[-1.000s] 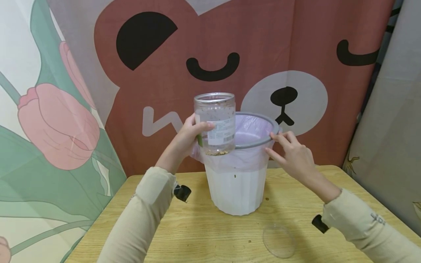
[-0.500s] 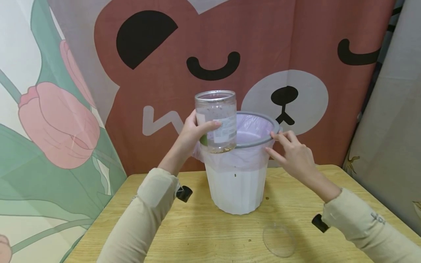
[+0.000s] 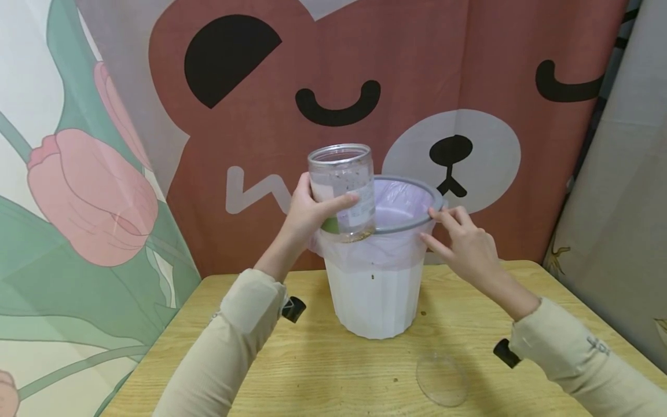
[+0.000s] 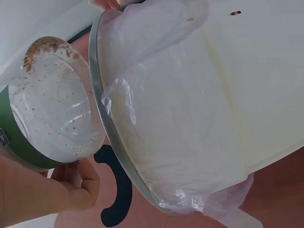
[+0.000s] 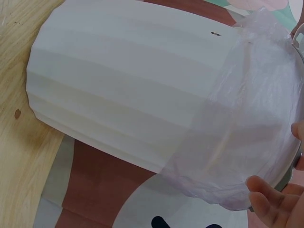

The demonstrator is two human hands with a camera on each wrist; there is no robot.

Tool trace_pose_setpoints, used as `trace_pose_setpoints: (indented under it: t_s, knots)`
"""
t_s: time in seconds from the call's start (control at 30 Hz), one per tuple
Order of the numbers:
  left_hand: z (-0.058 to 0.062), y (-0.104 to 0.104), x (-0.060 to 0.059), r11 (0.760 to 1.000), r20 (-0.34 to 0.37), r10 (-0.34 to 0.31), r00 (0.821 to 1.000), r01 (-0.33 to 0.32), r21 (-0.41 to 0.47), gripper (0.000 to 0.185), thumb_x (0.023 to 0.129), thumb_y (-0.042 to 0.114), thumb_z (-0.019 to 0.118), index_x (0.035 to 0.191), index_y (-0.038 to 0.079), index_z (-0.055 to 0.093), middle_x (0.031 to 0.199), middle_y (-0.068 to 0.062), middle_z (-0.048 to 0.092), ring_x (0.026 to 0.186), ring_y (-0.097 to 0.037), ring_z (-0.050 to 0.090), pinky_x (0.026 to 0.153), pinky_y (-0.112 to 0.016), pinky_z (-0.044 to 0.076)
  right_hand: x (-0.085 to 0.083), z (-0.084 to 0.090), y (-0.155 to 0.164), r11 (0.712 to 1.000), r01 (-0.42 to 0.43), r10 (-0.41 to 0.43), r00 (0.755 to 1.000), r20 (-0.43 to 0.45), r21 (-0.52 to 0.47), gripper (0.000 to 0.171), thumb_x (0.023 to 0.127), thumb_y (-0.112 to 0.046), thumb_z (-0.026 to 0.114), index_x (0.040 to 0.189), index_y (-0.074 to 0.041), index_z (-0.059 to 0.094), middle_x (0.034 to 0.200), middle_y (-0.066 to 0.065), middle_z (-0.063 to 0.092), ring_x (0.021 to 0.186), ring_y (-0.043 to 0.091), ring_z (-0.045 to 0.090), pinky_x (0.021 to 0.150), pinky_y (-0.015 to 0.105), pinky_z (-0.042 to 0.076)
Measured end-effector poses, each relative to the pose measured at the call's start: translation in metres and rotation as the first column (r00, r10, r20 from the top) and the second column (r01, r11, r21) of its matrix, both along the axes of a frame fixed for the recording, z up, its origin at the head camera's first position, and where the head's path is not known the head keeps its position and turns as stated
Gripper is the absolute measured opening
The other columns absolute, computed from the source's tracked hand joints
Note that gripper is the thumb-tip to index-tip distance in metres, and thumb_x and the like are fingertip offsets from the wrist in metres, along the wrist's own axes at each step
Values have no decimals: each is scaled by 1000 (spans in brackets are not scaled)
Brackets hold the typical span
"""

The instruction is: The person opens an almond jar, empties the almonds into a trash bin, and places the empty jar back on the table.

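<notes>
My left hand [image 3: 312, 211] grips a clear plastic jar [image 3: 342, 191] with a white label, upright and lidless, at the left rim of a white bin [image 3: 374, 295]. A few brown crumbs lie in the jar's bottom [image 4: 52, 102], which the left wrist view shows from below beside the bin's grey rim ring [image 4: 107, 121]. The bin is lined with a pale purple bag [image 3: 401, 202]. My right hand [image 3: 461, 243] rests its fingertips on the right side of the grey ring [image 3: 435, 202], fingers fairly straight. In the right wrist view the bin wall [image 5: 128, 95] and bag [image 5: 247, 147] fill the frame.
The bin stands on a wooden table [image 3: 323, 359]. A clear round lid [image 3: 442, 379] lies flat on the table in front of the bin, to the right. Small crumbs dot the wood. A printed bear curtain [image 3: 469, 87] hangs close behind.
My left hand has shifted the jar slightly to the right, closer over the bin's left rim. The right hand has stayed on the ring.
</notes>
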State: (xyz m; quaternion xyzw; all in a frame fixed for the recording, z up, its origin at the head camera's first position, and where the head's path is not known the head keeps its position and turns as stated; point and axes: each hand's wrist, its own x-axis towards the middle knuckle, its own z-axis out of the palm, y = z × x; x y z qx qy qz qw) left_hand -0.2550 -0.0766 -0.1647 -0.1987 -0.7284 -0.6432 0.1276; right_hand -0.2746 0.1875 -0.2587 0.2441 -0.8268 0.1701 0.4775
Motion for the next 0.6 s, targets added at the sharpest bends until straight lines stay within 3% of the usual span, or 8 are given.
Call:
trace_pose_setpoints:
  t_s: [0.2, 0.6]
  knots:
    - [0, 2, 2, 997, -24, 56, 998, -58, -59, 69, 65, 26, 79, 118, 12, 37, 107, -4, 52, 95, -18, 51, 81, -34, 43, 0, 0, 0, 1000, 5, -5, 1000, -8, 3, 46, 74, -21, 72, 116, -6, 58, 93, 16, 52, 41, 7, 29, 32, 21, 24]
    - [0, 1, 3, 992, -30, 88, 996, -90, -87, 71, 65, 28, 79, 119, 12, 36, 106, -4, 51, 94, -18, 51, 80, -34, 43, 0, 0, 0, 1000, 5, -5, 1000, -13, 9, 48, 73, -21, 73, 116, -6, 58, 94, 16, 51, 40, 1, 22, 32, 21, 23]
